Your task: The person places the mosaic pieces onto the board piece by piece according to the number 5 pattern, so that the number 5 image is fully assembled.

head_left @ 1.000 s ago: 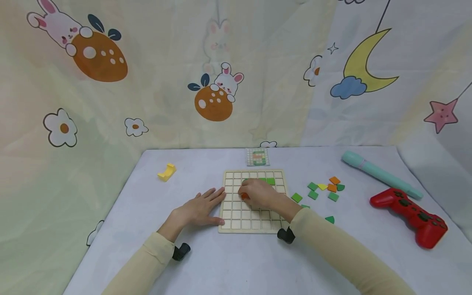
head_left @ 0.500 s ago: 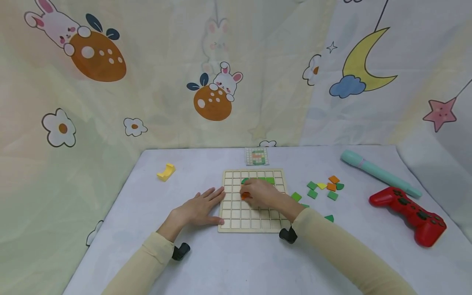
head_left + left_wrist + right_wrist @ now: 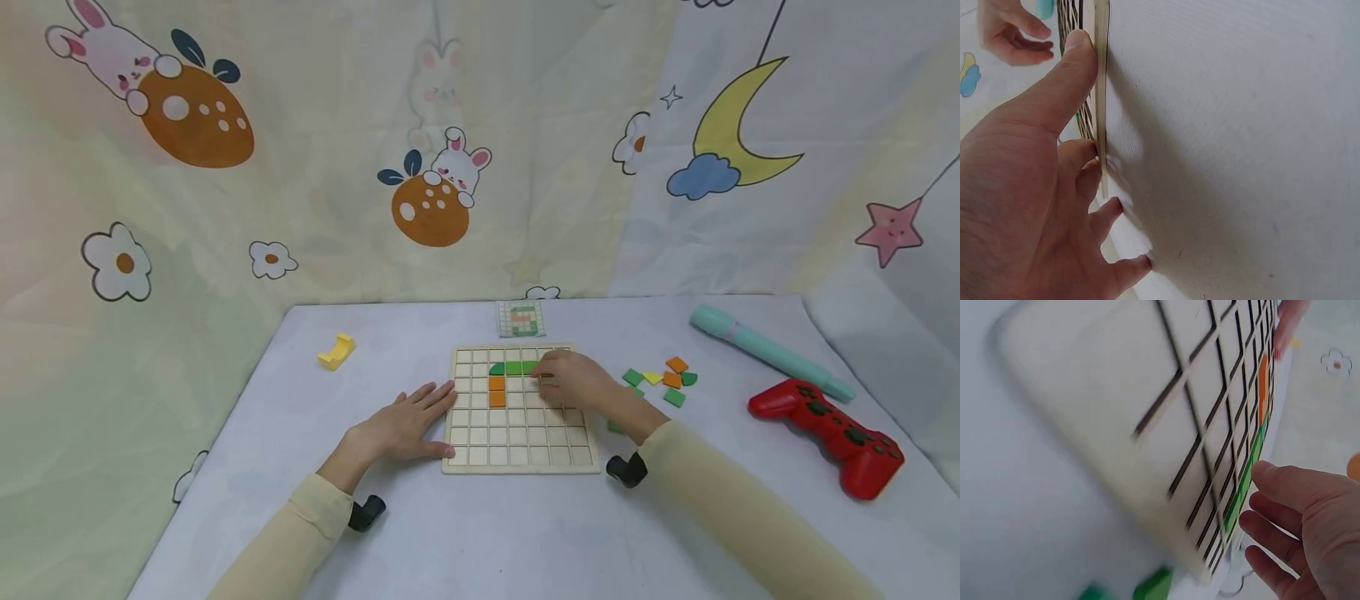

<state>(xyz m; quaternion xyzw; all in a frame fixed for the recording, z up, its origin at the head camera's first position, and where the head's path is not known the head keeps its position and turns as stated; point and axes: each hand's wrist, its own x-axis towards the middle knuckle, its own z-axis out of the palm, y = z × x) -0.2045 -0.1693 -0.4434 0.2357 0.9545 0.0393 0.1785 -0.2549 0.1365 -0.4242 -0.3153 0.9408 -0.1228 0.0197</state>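
The grooved wooden grid board [image 3: 517, 437] is laid on the bench [image 3: 480, 533], its left edge touched by the splayed left hand [image 3: 408, 423]. The right hand [image 3: 576, 382], fingers parted, is held at the flat green tiles [image 3: 513, 368], near square orange tiles [image 3: 497, 384].

Orng tiles [image 3: 497, 399] on flat brd [image 3: 517, 436]

Head view: even light. Left wrist view: soft shadow on the tabletop [image 3: 1254, 94]. Right wrist view: near corner of the board [image 3: 1091, 381] blurred.
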